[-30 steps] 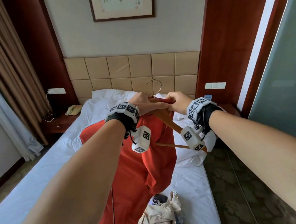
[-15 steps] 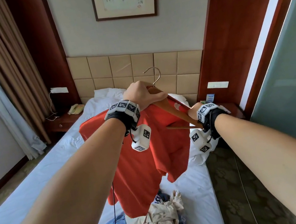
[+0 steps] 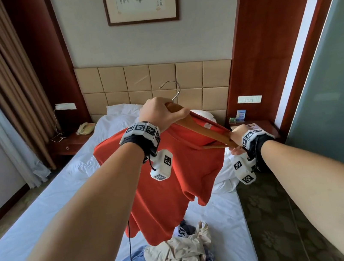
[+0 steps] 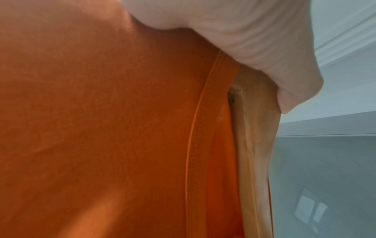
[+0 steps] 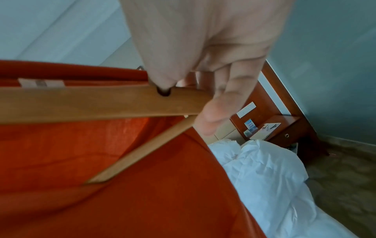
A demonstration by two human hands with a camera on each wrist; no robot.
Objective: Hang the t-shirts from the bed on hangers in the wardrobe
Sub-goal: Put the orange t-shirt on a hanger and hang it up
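Note:
A red t-shirt (image 3: 175,186) hangs in the air over the bed (image 3: 43,207), partly threaded on a wooden hanger (image 3: 202,130) with a metal hook (image 3: 171,89). My left hand (image 3: 175,113) grips the hanger's top just under the hook; in the left wrist view only the palm (image 4: 244,40), red t-shirt cloth (image 4: 101,128) and the hanger's wood (image 4: 254,145) show. My right hand (image 3: 234,143) is at the tip of the hanger's right arm. There the right hand (image 5: 185,105) pinches the t-shirt's stretched collar (image 5: 81,70) against the hanger arm (image 5: 101,104).
A pile of crumpled clothes (image 3: 186,256) lies on the bed below the shirt. A bunched white duvet (image 3: 226,178) sits at the bed's right edge. A nightstand (image 3: 263,127) stands by a frosted glass wall (image 3: 331,105) on the right. Another nightstand with a phone (image 3: 85,128) is on the left.
Both hands have lifted the hanger and shirt higher off the bed. My right hand has slid from the hanger's neck down to the end of its right arm, stretching the collar.

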